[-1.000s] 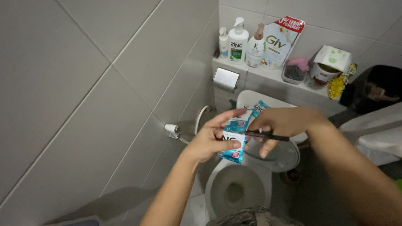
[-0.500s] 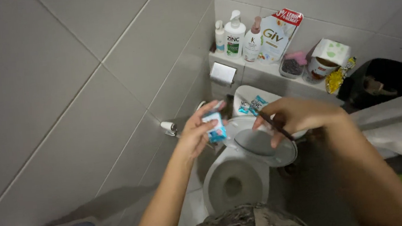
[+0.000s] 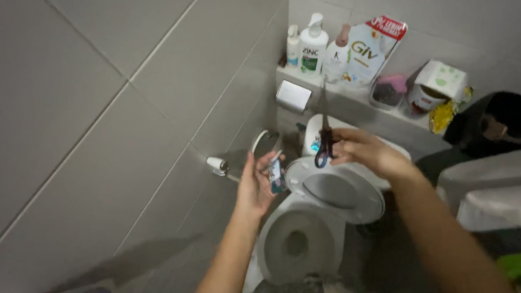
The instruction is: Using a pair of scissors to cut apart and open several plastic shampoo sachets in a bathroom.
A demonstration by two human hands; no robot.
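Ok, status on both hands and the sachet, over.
Left hand grips blue sachet, held edge-on. Right hand holds scissors, blades up and shut. Both above the open toilet; nothing between them.

The sachet (image 3: 275,175) is blue and white; the scissors (image 3: 324,139) have dark handles. The toilet bowl (image 3: 300,243) and raised lid (image 3: 334,187) are white, against grey wall tiles (image 3: 110,103); the refill pouch (image 3: 363,54) is white with a red top

**A small home bathroom**

Grey tiled walls (image 3: 76,88) close in on a white ceramic toilet (image 3: 298,241) with its lid raised. Behind it, a tiled ledge (image 3: 358,102) carries white pump bottles (image 3: 312,46), a soap refill pouch (image 3: 366,53) and a wrapped paper roll (image 3: 445,79).
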